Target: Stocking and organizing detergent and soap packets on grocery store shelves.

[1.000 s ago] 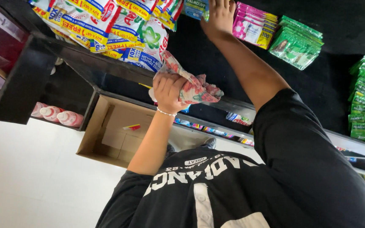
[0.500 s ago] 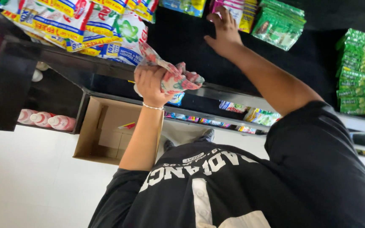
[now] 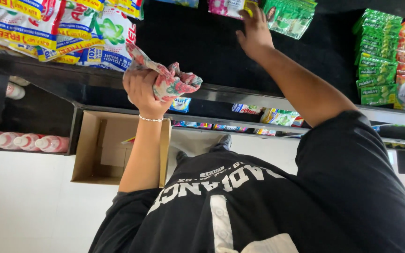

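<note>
Floral pink-and-grey cloth (image 3: 167,79), bunched tight in the fist of the left hand (image 3: 141,91) beside the detergent packets (image 3: 62,28), while the right hand (image 3: 255,33), fingers spread, touches the pink sachets (image 3: 226,7) well apart on the shelf (image 3: 240,96)

One head-worn camera looks steeply down the person's torso, close, toward shop shelves (image 3: 277,100) far ahead (no second view).
</note>
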